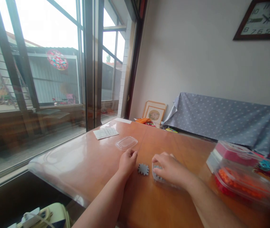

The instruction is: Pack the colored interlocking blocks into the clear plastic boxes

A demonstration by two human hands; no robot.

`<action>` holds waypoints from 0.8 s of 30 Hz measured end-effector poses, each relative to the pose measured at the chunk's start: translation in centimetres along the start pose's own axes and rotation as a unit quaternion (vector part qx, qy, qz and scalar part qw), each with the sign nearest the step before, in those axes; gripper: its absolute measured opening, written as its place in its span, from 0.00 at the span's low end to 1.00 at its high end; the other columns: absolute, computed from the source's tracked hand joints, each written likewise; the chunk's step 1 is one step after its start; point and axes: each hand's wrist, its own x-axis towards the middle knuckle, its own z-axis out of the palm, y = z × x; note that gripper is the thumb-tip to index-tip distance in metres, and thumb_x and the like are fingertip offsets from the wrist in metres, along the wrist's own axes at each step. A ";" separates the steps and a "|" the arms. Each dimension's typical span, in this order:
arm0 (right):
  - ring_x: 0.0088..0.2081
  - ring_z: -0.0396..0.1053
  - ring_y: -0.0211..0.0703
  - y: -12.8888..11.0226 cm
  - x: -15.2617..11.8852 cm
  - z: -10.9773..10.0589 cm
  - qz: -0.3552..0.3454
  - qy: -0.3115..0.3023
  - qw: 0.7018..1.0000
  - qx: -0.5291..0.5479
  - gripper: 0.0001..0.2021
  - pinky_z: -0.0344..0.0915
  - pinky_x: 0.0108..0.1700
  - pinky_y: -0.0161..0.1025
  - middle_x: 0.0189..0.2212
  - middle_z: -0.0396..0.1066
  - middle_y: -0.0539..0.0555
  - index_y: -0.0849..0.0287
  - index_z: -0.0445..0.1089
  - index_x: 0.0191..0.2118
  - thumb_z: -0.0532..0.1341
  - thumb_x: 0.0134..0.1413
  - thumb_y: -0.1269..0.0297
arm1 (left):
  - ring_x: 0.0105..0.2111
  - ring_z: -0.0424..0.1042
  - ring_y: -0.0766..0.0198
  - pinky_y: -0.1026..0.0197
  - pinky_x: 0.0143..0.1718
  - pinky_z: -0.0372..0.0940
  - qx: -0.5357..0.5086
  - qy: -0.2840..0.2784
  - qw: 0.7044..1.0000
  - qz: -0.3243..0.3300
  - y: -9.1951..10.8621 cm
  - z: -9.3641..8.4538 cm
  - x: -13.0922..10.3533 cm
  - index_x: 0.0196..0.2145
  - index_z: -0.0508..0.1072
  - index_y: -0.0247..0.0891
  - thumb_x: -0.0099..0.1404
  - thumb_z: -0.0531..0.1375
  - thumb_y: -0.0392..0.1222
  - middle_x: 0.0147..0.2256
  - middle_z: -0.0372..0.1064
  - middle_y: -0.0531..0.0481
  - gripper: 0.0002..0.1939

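My left hand (127,162) is closed over the table, fingertips curled together. Whatever it may hold is hidden. Just right of it a flat grey square piece with notched edges (143,169) lies on the wood. Beyond my left hand rests a clear plastic lid (126,142). My right hand (168,165) is curled over a small clear plastic box (154,177), its thumb and fingers around the near-left corner. Grey notched pieces show inside the box, partly covered by the hand.
The brown table (168,209) has a printed paper sheet (105,133) near the window. At the right stand a clear container of orange pieces (239,180) and a box with a pink part (234,154). A pale green case (56,215) sits below the table's left edge.
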 end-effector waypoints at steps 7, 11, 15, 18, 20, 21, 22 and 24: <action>0.50 0.69 0.60 -4.1 3.7 2.5 -0.069 -0.082 0.985 -0.132 0.13 0.56 0.53 0.51 0.43 0.76 0.63 0.57 0.73 0.44 0.61 0.54 0.59 | 0.28 0.71 0.64 0.65 0.31 0.62 -0.007 0.009 1.000 0.004 0.0 0.0 0.0 0.29 0.72 0.38 0.64 0.59 0.46 0.26 0.72 0.52 0.11; 0.49 0.71 0.62 -4.5 4.8 3.8 -0.067 -0.120 0.978 -0.158 0.12 0.57 0.51 0.53 0.42 0.78 0.64 0.58 0.74 0.43 0.61 0.53 0.63 | 0.28 0.71 0.64 0.64 0.31 0.63 -0.010 0.012 1.000 0.004 -0.2 0.1 0.0 0.28 0.72 0.39 0.64 0.59 0.46 0.26 0.72 0.52 0.10; 0.46 0.73 0.60 -4.5 5.1 4.3 -0.065 -0.113 0.979 -0.157 0.11 0.57 0.49 0.51 0.39 0.78 0.62 0.58 0.74 0.42 0.61 0.52 0.65 | 0.28 0.71 0.64 0.64 0.31 0.63 -0.014 0.013 1.000 0.002 -0.4 0.3 0.0 0.29 0.72 0.38 0.64 0.58 0.46 0.26 0.72 0.51 0.10; 0.45 0.72 0.58 -4.3 4.9 3.5 -0.065 -0.082 0.986 -0.132 0.10 0.57 0.49 0.48 0.38 0.78 0.59 0.56 0.73 0.41 0.61 0.53 0.63 | 0.28 0.71 0.64 0.64 0.31 0.63 -0.018 0.014 1.000 0.002 -0.5 0.3 0.1 0.30 0.72 0.38 0.65 0.58 0.46 0.27 0.73 0.51 0.10; 0.45 0.71 0.55 -3.8 4.4 2.4 -0.063 -0.044 0.992 -0.098 0.11 0.57 0.49 0.46 0.38 0.78 0.57 0.54 0.74 0.43 0.61 0.53 0.62 | 0.28 0.71 0.64 0.64 0.31 0.63 -0.020 0.014 1.000 0.002 -0.5 0.2 0.1 0.30 0.72 0.38 0.65 0.58 0.46 0.27 0.73 0.51 0.10; 0.45 0.71 0.53 -3.3 4.1 1.8 -0.060 -0.025 0.995 -0.080 0.13 0.57 0.49 0.45 0.39 0.77 0.56 0.53 0.74 0.44 0.61 0.52 0.62 | 0.28 0.71 0.64 0.64 0.31 0.63 -0.022 0.014 1.000 0.002 -0.5 0.2 0.2 0.30 0.72 0.38 0.65 0.58 0.46 0.28 0.73 0.51 0.10; 0.45 0.71 0.52 -2.8 3.7 1.1 -0.055 -0.006 0.997 -0.062 0.14 0.57 0.49 0.43 0.40 0.77 0.55 0.52 0.73 0.46 0.62 0.52 0.61 | 0.28 0.71 0.64 0.64 0.31 0.63 -0.023 0.013 1.000 0.002 -0.6 0.3 0.2 0.30 0.72 0.38 0.65 0.58 0.47 0.28 0.73 0.51 0.11; 0.45 0.70 0.50 -1.4 2.7 -0.1 -0.029 0.023 0.999 -0.029 0.16 0.58 0.48 0.41 0.42 0.76 0.54 0.50 0.73 0.48 0.63 0.52 0.60 | 0.28 0.71 0.65 0.65 0.31 0.62 -0.027 0.013 1.000 0.001 -0.6 0.3 0.2 0.30 0.72 0.38 0.65 0.58 0.47 0.27 0.73 0.51 0.11</action>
